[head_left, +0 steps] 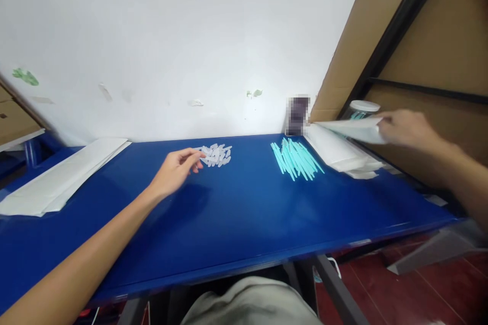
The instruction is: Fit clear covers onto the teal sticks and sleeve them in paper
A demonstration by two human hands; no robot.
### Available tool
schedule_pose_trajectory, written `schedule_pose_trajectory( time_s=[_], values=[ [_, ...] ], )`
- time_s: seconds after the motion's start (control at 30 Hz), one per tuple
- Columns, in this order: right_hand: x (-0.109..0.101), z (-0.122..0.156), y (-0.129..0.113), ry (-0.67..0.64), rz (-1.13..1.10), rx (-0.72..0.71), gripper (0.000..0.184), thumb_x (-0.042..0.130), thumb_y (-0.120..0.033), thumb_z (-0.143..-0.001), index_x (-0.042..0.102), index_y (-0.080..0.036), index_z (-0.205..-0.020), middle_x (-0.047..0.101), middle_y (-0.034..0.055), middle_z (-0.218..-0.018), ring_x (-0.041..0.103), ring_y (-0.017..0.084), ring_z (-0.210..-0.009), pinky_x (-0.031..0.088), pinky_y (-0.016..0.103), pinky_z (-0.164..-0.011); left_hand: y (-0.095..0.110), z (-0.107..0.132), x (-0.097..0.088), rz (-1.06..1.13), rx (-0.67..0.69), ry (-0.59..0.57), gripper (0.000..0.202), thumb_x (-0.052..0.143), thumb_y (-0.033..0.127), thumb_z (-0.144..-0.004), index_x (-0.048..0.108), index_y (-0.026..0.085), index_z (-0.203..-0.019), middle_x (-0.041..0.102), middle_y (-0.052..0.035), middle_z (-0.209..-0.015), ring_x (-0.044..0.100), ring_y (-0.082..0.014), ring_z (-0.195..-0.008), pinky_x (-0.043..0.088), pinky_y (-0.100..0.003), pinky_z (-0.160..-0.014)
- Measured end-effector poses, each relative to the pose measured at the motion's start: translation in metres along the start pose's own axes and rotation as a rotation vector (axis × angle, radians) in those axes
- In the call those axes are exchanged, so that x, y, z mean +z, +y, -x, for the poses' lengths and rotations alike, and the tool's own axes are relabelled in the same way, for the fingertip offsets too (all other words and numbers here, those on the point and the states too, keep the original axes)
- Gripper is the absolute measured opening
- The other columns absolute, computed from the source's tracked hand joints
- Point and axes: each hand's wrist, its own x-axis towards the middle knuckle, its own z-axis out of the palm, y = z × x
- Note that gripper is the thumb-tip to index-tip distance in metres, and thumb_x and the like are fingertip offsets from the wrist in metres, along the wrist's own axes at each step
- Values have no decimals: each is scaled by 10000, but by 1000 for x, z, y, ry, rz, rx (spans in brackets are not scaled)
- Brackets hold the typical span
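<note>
On the blue table [236, 213], my left hand [176, 168] reaches toward a small pile of clear plastic caps [216, 155]. Its fingers are loosely curled with the tips at the pile's left edge, and nothing shows in them. At the far right, my right hand [406, 128] grips a white paper sleeve [353, 128] and holds it raised above a stack of white sleeves [341, 152]. A heap of teal plastic sticks [295, 158] lies between the caps and the stack.
Another pile of white paper sleeves [57, 177] lies at the table's left end. A clear jar with a white lid [362, 108] stands behind the lifted sleeve. Cardboard panels [438, 45] and a black bar rise at the right. A white wall backs the table.
</note>
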Motion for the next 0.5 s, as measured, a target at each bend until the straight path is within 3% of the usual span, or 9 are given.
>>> schedule_pose_trajectory(
  time_s=[0.1,0.2,0.3,0.4,0.5],
  values=[
    [23,14,17,-240,-17,18,191,648,-35,-790,836,-72,-803,768,218,-920,617,125,-655,388,360,-666,-19,-12,-25,-138,-18,109,404,569,516,-865,738,156,-932,699,-56,-768,610,-183,-675,440,-275,-618],
    [34,21,26,-351,-45,4,241,627,-36,-825,846,-98,-904,761,230,-1069,656,150,-758,400,339,-713,-35,-16,-46,-283,-54,210,383,538,489,-858,733,166,-925,703,-42,-780,616,-187,-685,449,-283,-660],
    [35,18,31,-466,-58,-4,263,636,-12,-815,852,-144,-885,771,199,-1073,681,163,-785,408,322,-718,-48,-13,-58,-423,-107,302,381,506,470,-866,741,180,-941,707,-38,-786,631,-204,-709,441,-294,-688],
    [31,11,32,-490,-30,3,228,675,-21,-794,846,-169,-824,779,179,-1043,678,181,-796,411,335,-740,-56,-9,-64,-579,-115,331,377,489,451,-862,751,186,-920,699,-42,-753,631,-224,-724,418,-309,-707],
    [28,5,26,-399,-1,-23,189,656,-69,-836,815,-138,-759,764,199,-1052,651,206,-873,394,369,-781,-61,-7,-69,-656,-112,358,387,481,455,-866,757,187,-908,688,-43,-732,622,-230,-717,403,-311,-706]
  ],
)
